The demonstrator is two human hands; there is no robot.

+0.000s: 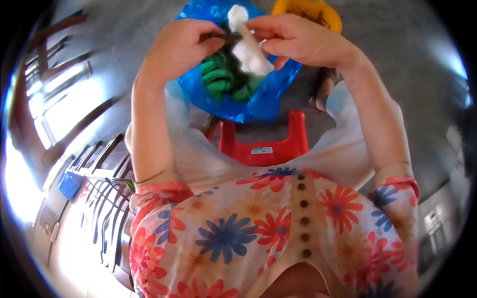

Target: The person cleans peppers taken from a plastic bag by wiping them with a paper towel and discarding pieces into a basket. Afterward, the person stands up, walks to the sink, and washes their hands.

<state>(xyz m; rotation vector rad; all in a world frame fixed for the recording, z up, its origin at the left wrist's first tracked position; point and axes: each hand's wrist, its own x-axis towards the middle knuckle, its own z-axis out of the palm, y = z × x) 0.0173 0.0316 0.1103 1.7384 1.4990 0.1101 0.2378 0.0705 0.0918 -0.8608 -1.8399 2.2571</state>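
A white, soft-looking piece (pixel 251 55) hangs over an open blue plastic bag (pixel 261 110). My right hand (pixel 298 39) pinches it from the right with thumb and fingers. From the left, my left hand (pixel 186 47) has its thumb and fingertips together at something dark and small beside the white piece, too blurred to name. Inside the bag lie bright green pieces (pixel 217 79) and darker green matter, partly hidden below the hands.
A yellow container (pixel 325 15) with brownish bits stands beyond my right hand. Near my lap is a red plastic stool (pixel 263 151) with a label. Dark chair-like slats and a blue object (pixel 69 185) are at the left.
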